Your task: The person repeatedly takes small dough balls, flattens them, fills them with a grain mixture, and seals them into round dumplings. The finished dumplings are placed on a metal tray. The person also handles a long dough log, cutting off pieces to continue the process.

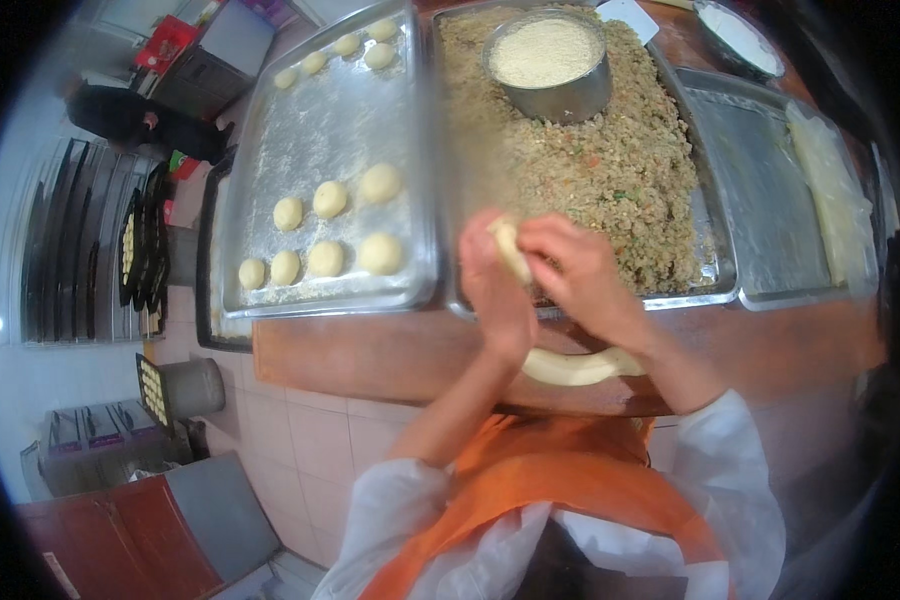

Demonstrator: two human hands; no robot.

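Between my hands is a small piece of pale dough [511, 251], above the near edge of the filling tray. My left hand [496, 292] cups it from the left. The fingers of my right hand [579, 268] press on it from the right; its far side is hidden. Below my wrists, a thick dough rope [581, 368] lies on the wooden table, partly covered by my forearms. Crumbly filling with bits of orange and green [615, 172] fills much of the metal tray [690, 302] beyond my hands.
To the left, a floured metal tray [322, 120] bears several round dough balls [380, 253]. A metal bowl of pale crumbs [547, 56] stands on the filling. At right is another tray [757, 187] with plastic-wrapped dough [829, 202]. A person in dark clothes [146, 120] stands far left.
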